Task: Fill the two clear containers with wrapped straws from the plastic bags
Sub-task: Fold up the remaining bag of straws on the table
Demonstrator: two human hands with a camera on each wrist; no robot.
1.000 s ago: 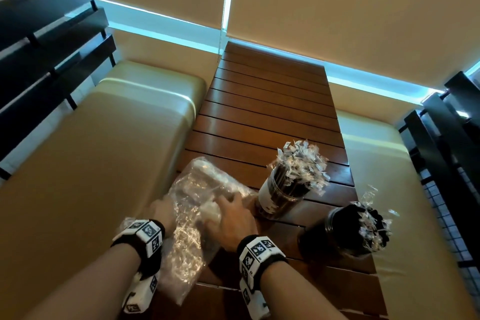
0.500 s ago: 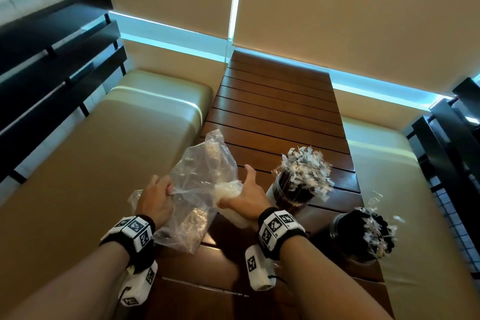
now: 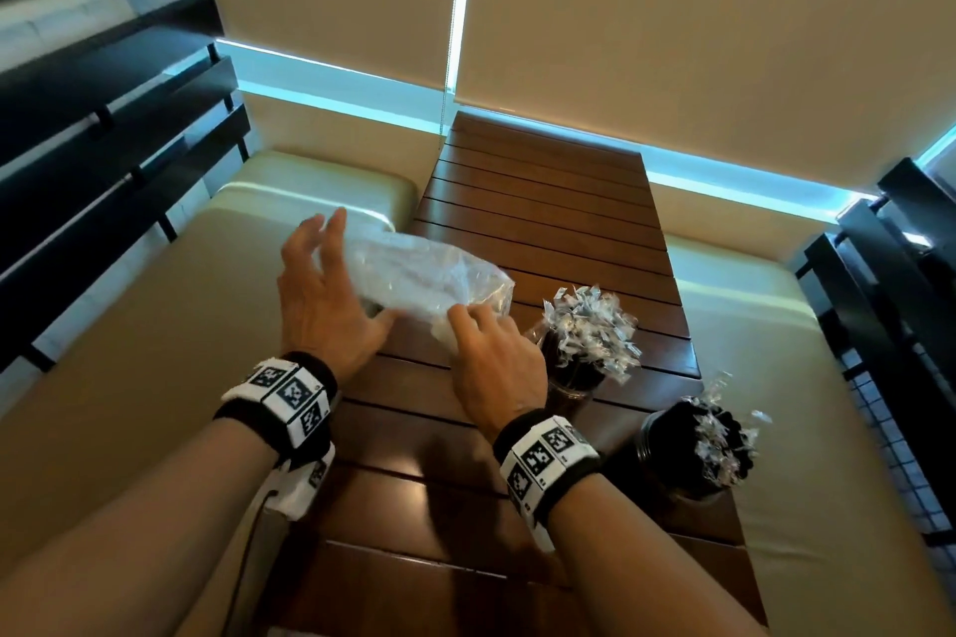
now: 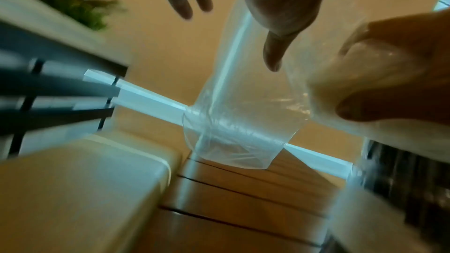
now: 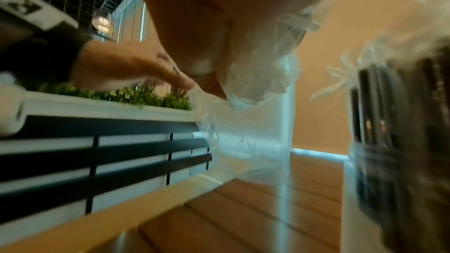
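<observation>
A crumpled clear plastic bag (image 3: 424, 277) hangs sideways above the left part of the slatted wooden table (image 3: 538, 202). My right hand (image 3: 483, 334) grips the bag's bunched end (image 5: 258, 68). My left hand (image 3: 336, 282) is spread with straight fingers at the bag's other side, its thumb (image 4: 273, 53) beside the film (image 4: 233, 134). I see no straws inside the bag. Two clear containers stand to the right, both stuffed with dark wrapped straws and silvery wrapper ends: the nearer-centre one (image 3: 582, 362) just right of my right hand, the other (image 3: 690, 450) at the table's right edge.
Beige cushioned benches (image 3: 155, 352) flank the table on both sides. Black slatted rails (image 3: 103, 135) rise at the left and right edges. A planter with greenery (image 5: 109, 93) sits above the left rail. Drawn blinds close off the far end.
The bag rose off the table and turned sideways. My left hand let go of its edge, opened and moved up and forward. My right hand kept hold of the bunched end.
</observation>
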